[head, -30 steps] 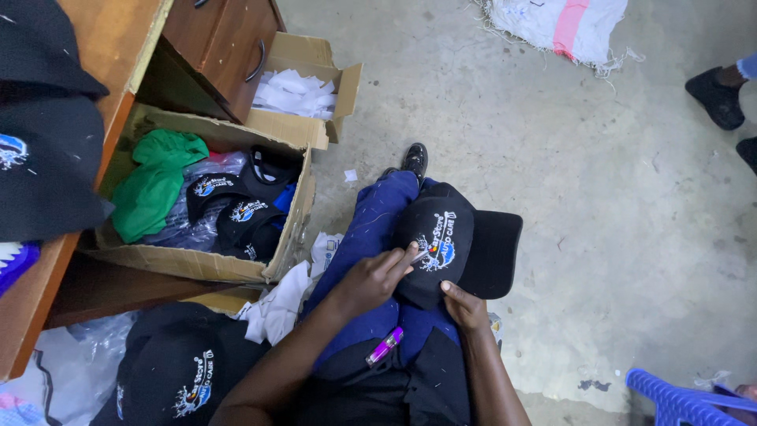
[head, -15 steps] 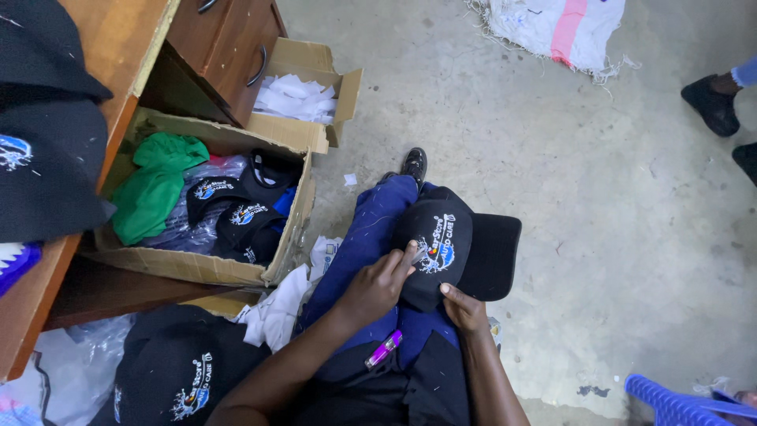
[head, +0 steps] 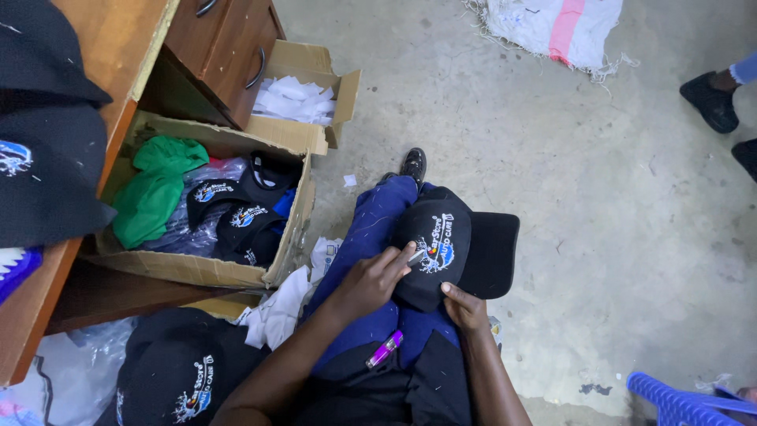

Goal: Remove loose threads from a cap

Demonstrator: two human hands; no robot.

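Observation:
A black cap (head: 453, 248) with an embroidered front rests on my knee, brim pointing right. My left hand (head: 371, 280) touches the cap's left side, fingers bent near the embroidery, with a small pale object at the fingertips. My right hand (head: 464, 305) grips the cap's lower edge from below. A purple lighter (head: 384, 349) lies on my lap between the forearms. I sit in blue trousers, one black shoe (head: 412, 164) visible ahead.
An open cardboard box (head: 293, 237) at left holds black caps (head: 240, 209) and green cloth (head: 154, 193). A wooden desk (head: 118, 55) with drawers stands above it. More caps (head: 177, 379) lie lower left. Another person's shoe (head: 710, 99) upper right; blue plastic crate (head: 682, 398) lower right.
The view has shifted slightly. My left hand's fingers have crept a little further onto the cap's embroidered front; my right hand stays put.

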